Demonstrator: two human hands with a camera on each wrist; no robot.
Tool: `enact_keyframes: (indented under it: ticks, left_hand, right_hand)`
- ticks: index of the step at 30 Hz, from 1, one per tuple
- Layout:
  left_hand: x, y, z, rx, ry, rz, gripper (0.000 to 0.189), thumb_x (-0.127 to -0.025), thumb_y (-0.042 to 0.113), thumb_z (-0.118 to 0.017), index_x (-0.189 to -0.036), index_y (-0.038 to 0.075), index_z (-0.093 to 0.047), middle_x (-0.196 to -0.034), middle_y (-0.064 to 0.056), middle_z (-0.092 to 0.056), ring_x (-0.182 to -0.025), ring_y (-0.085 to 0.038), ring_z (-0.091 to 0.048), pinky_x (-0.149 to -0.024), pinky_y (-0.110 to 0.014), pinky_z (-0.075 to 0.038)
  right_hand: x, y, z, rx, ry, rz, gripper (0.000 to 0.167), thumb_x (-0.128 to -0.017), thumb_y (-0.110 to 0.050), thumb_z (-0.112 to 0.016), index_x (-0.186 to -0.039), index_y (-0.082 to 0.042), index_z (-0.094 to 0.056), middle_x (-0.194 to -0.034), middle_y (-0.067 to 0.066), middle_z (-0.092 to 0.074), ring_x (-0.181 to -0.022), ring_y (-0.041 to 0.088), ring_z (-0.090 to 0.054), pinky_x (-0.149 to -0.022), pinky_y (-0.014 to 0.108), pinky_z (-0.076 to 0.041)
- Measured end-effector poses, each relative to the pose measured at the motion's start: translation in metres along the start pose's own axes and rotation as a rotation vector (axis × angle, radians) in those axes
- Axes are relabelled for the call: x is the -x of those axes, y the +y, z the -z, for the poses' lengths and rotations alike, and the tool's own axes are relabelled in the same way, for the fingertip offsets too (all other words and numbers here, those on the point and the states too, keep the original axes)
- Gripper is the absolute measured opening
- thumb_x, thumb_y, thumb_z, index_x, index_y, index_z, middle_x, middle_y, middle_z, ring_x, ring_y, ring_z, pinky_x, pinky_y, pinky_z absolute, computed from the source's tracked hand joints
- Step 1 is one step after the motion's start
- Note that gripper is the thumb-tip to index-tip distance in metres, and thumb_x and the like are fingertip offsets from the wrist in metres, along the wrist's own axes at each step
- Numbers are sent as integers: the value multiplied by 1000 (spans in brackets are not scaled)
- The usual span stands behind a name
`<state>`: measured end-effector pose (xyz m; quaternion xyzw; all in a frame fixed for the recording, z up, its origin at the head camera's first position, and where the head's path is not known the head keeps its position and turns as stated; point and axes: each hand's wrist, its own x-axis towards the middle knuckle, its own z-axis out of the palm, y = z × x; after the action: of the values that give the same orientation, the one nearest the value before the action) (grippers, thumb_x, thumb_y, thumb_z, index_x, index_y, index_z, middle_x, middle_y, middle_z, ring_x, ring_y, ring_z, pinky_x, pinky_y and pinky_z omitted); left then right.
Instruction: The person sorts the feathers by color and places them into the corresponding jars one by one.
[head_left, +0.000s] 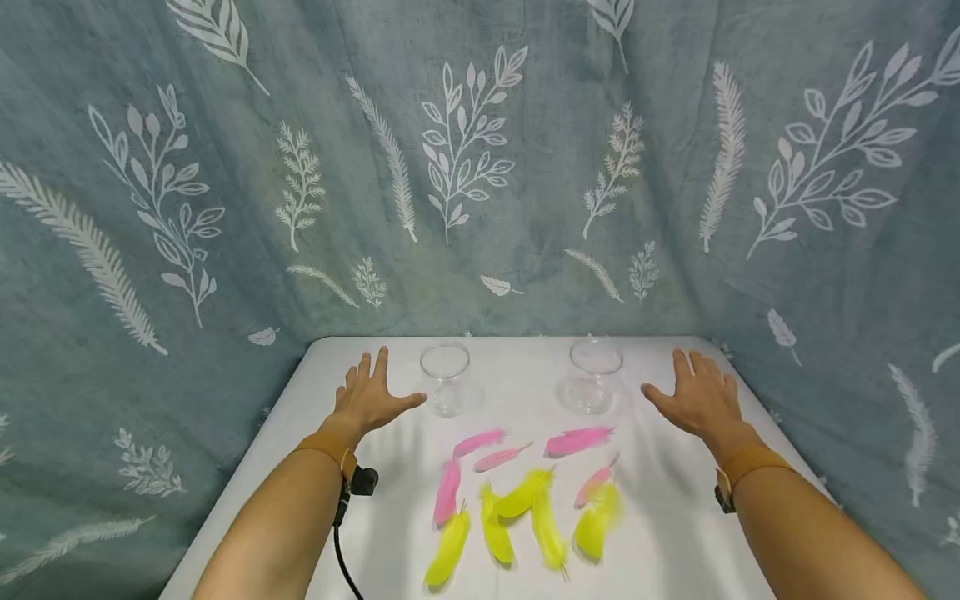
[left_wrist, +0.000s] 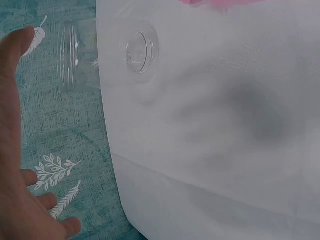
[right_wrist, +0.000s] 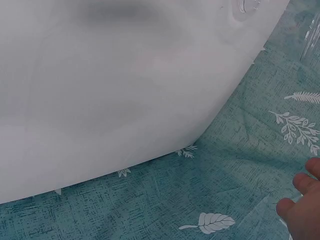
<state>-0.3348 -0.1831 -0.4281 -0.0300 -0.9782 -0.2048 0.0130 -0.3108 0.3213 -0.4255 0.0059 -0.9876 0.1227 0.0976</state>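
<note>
My left hand [head_left: 371, 402] is held over the far left of the white table [head_left: 397, 533], fingers spread and holding nothing. Just right of its thumb stands a clear glass cup [head_left: 446, 392] with a wide rim. On the opposite side, my right hand [head_left: 701, 398] hovers with spread fingers, also holding nothing. A second clear glass cup [head_left: 590, 393] stands to the left of that hand. Between my arms lie several pink feathers [head_left: 577, 442], and nearer to me several yellow feathers [head_left: 448, 550]. Some yellow ones overlap.
A blue-green cloth [head_left: 525, 275] with white leaf prints hangs behind the table and along both sides. Each wrist wears a tan strap [head_left: 757, 460] with a small dark device. A black cable [head_left: 341, 554] runs from the left one toward the front.
</note>
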Motion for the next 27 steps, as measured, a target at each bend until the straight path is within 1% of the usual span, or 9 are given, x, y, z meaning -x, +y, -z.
enact_keyframes:
  ticks: [4,7,10,12,14,17,20,23,27]
  left_hand:
    - [2,-3,0,11,19,7,119,-73,77,-60,-156,10,-4,-156,-25,-7,-138,-48,-12,-102,-68,-15]
    - [4,-5,-5,16,32,14,121,-73,75,-62,-155,6,-5,-156,-26,-9,-138,-48,-15,-101,-68,-18]
    - [1,-2,-11,35,65,9,121,-73,74,-63,-154,3,-7,-155,-26,-13,-137,-47,-18,-101,-67,-20]
    - [-3,2,-17,43,97,10,121,-73,73,-64,-154,2,-10,-154,-26,-16,-137,-46,-20,-101,-66,-22]
    - [-2,4,-28,46,111,19,120,-72,72,-65,-153,1,-12,-153,-26,-19,-136,-45,-22,-101,-65,-23]
    - [0,9,-43,60,98,24,121,-72,72,-66,-152,-1,-14,-152,-26,-21,-136,-44,-24,-100,-65,-25]
    - [0,14,-53,94,92,19,121,-71,72,-67,-152,-2,-16,-152,-26,-22,-136,-44,-25,-99,-65,-26]
    - [-5,16,-50,110,115,27,119,-71,70,-68,-152,-1,-16,-152,-25,-23,-136,-42,-25,-100,-64,-26]
    - [-19,14,-33,105,137,36,118,-73,68,-68,-152,-1,-14,-153,-24,-21,-137,-42,-23,-102,-63,-24]
  right_hand:
    - [-2,-5,-6,8,24,30,98,-89,-64,-49,-144,13,-23,-142,39,-23,-130,55,-19,-99,70,-12]
    - [0,-5,-13,8,20,40,98,-89,-63,-50,-143,14,-24,-143,39,-24,-130,55,-19,-99,71,-12]
    - [0,-2,-14,1,38,42,99,-89,-64,-51,-143,16,-25,-142,40,-23,-130,56,-19,-98,71,-12]
    - [0,2,-11,-3,48,45,100,-88,-65,-51,-142,16,-25,-141,41,-24,-129,57,-20,-98,71,-12]
    - [3,6,-14,0,34,39,102,-87,-66,-51,-141,17,-26,-140,42,-24,-128,58,-20,-98,72,-12]
    - [11,14,-15,22,-5,14,105,-85,-68,-52,-139,19,-28,-138,43,-26,-126,59,-22,-96,73,-13]
    - [15,22,-14,44,-19,3,106,-84,-69,-52,-137,20,-30,-136,44,-28,-124,60,-25,-94,74,-14]
    - [9,21,-14,40,-7,24,107,-85,-71,-50,-136,20,-30,-136,44,-29,-123,59,-26,-93,74,-15]
    - [-10,9,-17,18,29,55,106,-85,-70,-50,-137,20,-30,-137,43,-28,-123,58,-26,-94,73,-16]
